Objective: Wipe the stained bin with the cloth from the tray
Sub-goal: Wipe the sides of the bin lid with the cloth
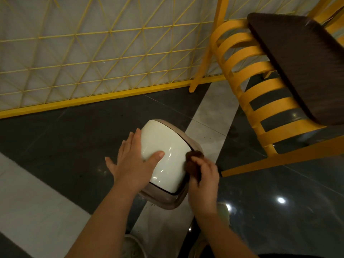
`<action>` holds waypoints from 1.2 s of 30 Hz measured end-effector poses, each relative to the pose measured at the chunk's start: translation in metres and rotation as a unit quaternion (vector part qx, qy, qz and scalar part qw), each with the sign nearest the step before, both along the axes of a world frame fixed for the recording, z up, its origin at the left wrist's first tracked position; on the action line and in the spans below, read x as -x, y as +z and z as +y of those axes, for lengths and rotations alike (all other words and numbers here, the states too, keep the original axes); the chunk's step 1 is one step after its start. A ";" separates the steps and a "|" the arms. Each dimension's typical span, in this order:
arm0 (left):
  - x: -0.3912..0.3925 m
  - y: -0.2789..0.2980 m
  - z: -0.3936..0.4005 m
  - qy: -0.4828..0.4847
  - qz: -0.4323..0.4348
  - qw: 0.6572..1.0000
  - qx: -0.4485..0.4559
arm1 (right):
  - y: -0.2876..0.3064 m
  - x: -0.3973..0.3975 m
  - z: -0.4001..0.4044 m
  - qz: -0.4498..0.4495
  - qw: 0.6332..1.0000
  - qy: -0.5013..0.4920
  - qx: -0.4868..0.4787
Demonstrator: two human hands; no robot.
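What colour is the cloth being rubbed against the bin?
Dark brown. The cloth shows in the head view, held in the right hand.

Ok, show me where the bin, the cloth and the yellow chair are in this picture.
bin (163, 144): head view, on its glossy cream lid.
cloth (194, 162): head view, on the dark brown wad held against the bin's right edge.
yellow chair (247, 71): head view, on one curved slat of its backrest.

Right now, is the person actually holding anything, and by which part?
The right hand holds a dark brown cloth, bunched in its grip against the bin's rim. The left hand holds nothing; it presses flat on the bin's side.
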State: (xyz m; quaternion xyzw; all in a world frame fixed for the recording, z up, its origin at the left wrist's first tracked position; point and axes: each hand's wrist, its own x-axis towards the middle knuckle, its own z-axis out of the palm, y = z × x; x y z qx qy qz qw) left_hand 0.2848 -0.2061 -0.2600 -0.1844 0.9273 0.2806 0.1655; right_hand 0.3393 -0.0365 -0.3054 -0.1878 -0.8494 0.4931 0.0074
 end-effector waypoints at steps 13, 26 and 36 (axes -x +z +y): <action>-0.001 0.004 -0.006 -0.038 0.053 0.997 -0.032 | 0.013 -0.034 0.020 0.111 0.993 0.030 0.039; -0.034 0.013 -0.047 0.111 -0.103 0.965 -0.216 | 0.019 0.049 0.018 -0.070 0.992 0.039 0.101; -0.029 0.031 -0.076 0.154 0.002 0.945 -0.290 | 0.011 0.029 -0.029 -0.060 0.994 0.015 0.092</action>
